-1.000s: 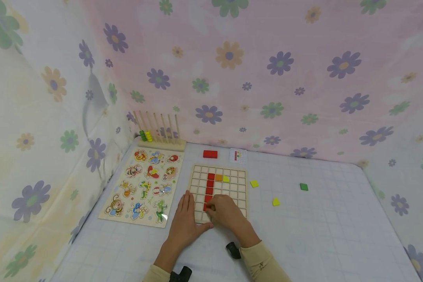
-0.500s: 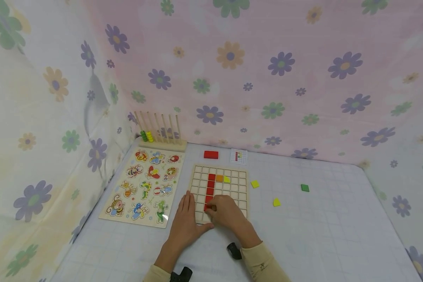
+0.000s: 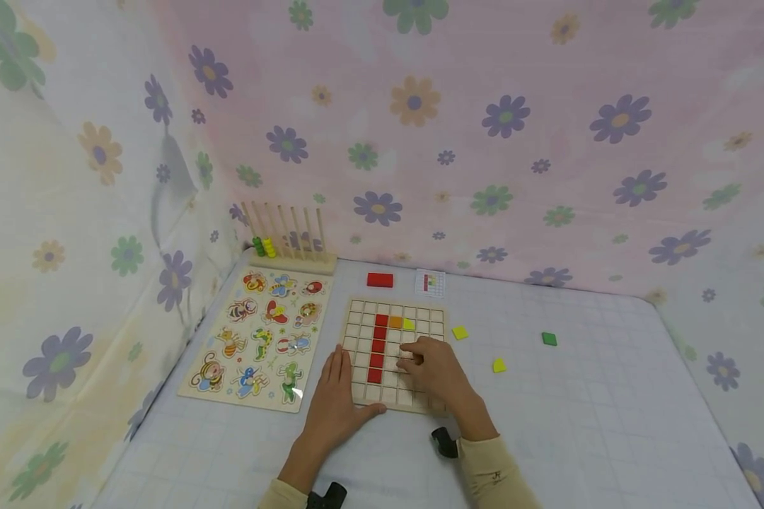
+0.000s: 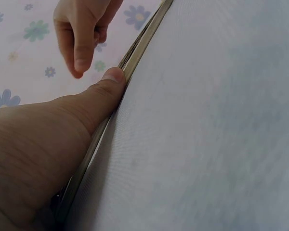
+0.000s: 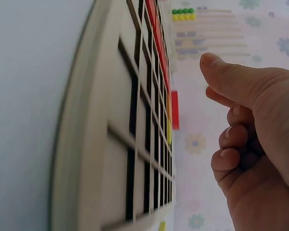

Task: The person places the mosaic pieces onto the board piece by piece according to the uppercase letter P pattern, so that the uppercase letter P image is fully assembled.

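My left hand (image 3: 334, 403) lies with straight fingers along the left edge of a wooden grid board (image 3: 360, 329). Its thumb touches the board's front edge, also seen in the left wrist view. Above the board hovers my right hand (image 3: 439, 371), empty, index finger and thumb apart and the other fingers curled. A column of several red tiles (image 3: 378, 346) sits in the grid. At its top right are an orange tile (image 3: 395, 322) and a yellow piece (image 3: 409, 324). The right hand hides the board's lower right part in the head view.
Right of the board lie two yellow pieces (image 3: 460, 332) and a green tile (image 3: 550, 339). Behind it are a red block (image 3: 380, 280) and a pattern card (image 3: 430, 283). An insect puzzle board (image 3: 267, 360) and a peg stand with beads (image 3: 293, 261) are at left.
My right hand has let go of the lowest red tile and moved up and to the right. That tile now shows in the column. The left hand has stayed put.
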Available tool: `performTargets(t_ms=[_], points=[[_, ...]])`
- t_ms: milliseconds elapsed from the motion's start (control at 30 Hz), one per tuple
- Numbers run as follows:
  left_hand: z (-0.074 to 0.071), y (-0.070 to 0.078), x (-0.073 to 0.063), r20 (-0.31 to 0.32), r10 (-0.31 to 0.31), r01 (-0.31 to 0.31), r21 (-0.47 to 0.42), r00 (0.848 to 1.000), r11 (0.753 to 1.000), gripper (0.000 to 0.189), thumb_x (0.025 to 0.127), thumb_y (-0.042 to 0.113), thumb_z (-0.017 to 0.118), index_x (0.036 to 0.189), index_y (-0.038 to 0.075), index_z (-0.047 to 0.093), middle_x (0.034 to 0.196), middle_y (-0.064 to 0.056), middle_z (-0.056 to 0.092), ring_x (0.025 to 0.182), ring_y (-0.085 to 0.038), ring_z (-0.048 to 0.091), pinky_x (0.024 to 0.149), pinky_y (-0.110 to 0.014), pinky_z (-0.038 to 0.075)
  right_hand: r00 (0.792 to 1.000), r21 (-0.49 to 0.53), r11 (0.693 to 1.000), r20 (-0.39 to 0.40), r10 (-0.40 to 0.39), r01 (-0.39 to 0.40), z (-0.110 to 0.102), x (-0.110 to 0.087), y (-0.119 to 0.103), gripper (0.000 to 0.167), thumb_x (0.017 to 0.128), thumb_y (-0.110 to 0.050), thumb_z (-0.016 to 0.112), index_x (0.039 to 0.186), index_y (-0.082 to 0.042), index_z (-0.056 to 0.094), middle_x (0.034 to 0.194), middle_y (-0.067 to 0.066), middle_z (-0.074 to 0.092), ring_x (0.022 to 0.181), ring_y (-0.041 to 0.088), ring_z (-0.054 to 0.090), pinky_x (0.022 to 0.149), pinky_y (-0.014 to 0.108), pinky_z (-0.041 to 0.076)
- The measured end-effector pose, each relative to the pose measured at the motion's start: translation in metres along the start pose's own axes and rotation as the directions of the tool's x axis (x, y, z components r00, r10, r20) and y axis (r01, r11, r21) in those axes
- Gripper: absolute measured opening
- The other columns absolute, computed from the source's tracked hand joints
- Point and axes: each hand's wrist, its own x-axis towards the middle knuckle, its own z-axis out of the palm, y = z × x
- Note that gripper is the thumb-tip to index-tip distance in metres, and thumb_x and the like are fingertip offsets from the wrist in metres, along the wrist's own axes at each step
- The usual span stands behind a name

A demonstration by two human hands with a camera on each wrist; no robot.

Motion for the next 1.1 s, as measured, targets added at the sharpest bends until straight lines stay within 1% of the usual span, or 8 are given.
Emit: performTargets(t_ms=[167,333,433,533,700,867,1033,1100], points=[[-0.001,0.000,0.000,-0.008,0.002,-0.002,0.006,1.000,1.000,0.127,0.075,0.069,0.079,0.161,-0.003,0.019,0.172,-0.019,0.011,0.158,-0.039,0.015,0.125,-0.052,0.030,0.999,-0.014,0.999,-0.010,0.045,-0.045,-0.012,-0.002,0.020,0.030,0.087,-0.021,0.082,0.114,-0.008,0.079,0.067,-0.006,0.046,0.063,0.008,0.041,0.056,0.021,0.033],[0.001,0.000,0.000,-0.008,0.002,-0.002,0.000,1.000,1.000,0.127,0.074,0.069,0.079,0.161,-0.003,0.020,0.171,-0.019,0.012,0.158,-0.040,0.015,0.125,-0.053,0.030,0.995,-0.025,0.995,-0.046,0.093,-0.094,-0.024,-0.008,0.041,0.034,0.086,-0.022,0.082,0.116,-0.007,0.078,0.068,-0.004,0.046,0.064,0.010,0.040,0.057,0.023,0.033],[0.002,-0.001,0.000,-0.002,0.000,0.000,0.004,1.000,1.000,0.128,0.074,0.070,0.079,0.161,-0.003,0.019,0.172,-0.019,0.011,0.158,-0.040,0.014,0.125,-0.052,0.029,0.990,-0.029,0.992,-0.067,0.124,-0.127,-0.034,-0.014,0.054,0.036,0.086,-0.023,0.082,0.117,-0.006,0.077,0.068,-0.003,0.045,0.063,0.011,0.039,0.057,0.023,0.032],[0.002,-0.001,0.000,0.002,-0.003,0.003,0.003,1.000,1.000,0.129,0.074,0.071,0.078,0.162,-0.002,0.018,0.172,-0.018,0.010,0.159,-0.039,0.013,0.125,-0.052,0.028,0.983,-0.037,0.985,-0.084,0.165,-0.169,-0.045,-0.019,0.072,0.038,0.087,-0.024,0.082,0.119,-0.005,0.076,0.068,-0.001,0.044,0.063,0.012,0.039,0.057,0.024,0.032],[0.001,-0.001,0.000,0.010,-0.010,0.010,-0.014,1.000,1.000,0.129,0.074,0.071,0.078,0.162,-0.001,0.016,0.172,-0.017,0.009,0.159,-0.038,0.012,0.126,-0.052,0.028,0.959,-0.064,0.964,-0.137,0.247,-0.257,-0.067,-0.033,0.105,0.040,0.088,-0.026,0.081,0.122,-0.005,0.075,0.071,0.000,0.044,0.065,0.014,0.040,0.057,0.025,0.032],[0.001,-0.001,0.000,0.007,-0.012,0.012,-0.005,1.000,1.000,0.129,0.074,0.071,0.078,0.162,0.000,0.017,0.172,-0.016,0.009,0.159,-0.038,0.013,0.125,-0.052,0.028,0.934,-0.060,0.951,-0.220,0.282,-0.302,-0.085,-0.050,0.135,0.041,0.091,-0.030,0.078,0.125,-0.006,0.073,0.074,0.000,0.046,0.066,0.012,0.039,0.057,0.025,0.033],[0.002,-0.001,0.000,0.005,-0.009,0.009,0.001,1.000,1.000,0.129,0.074,0.072,0.077,0.162,0.000,0.017,0.172,-0.017,0.009,0.159,-0.038,0.013,0.126,-0.052,0.028,0.897,-0.027,0.942,-0.313,0.311,-0.335,-0.095,-0.065,0.156,0.040,0.092,-0.032,0.078,0.124,-0.007,0.074,0.076,0.000,0.050,0.067,0.008,0.041,0.059,0.021,0.036],[0.002,-0.001,0.000,0.007,-0.011,0.011,-0.003,1.000,1.000,0.129,0.074,0.072,0.077,0.162,0.000,0.017,0.172,-0.017,0.009,0.159,-0.038,0.013,0.125,-0.052,0.028,0.880,-0.006,0.937,-0.346,0.325,-0.348,-0.098,-0.069,0.162,0.039,0.092,-0.031,0.078,0.122,-0.007,0.075,0.076,0.000,0.050,0.067,0.007,0.040,0.059,0.020,0.035]])
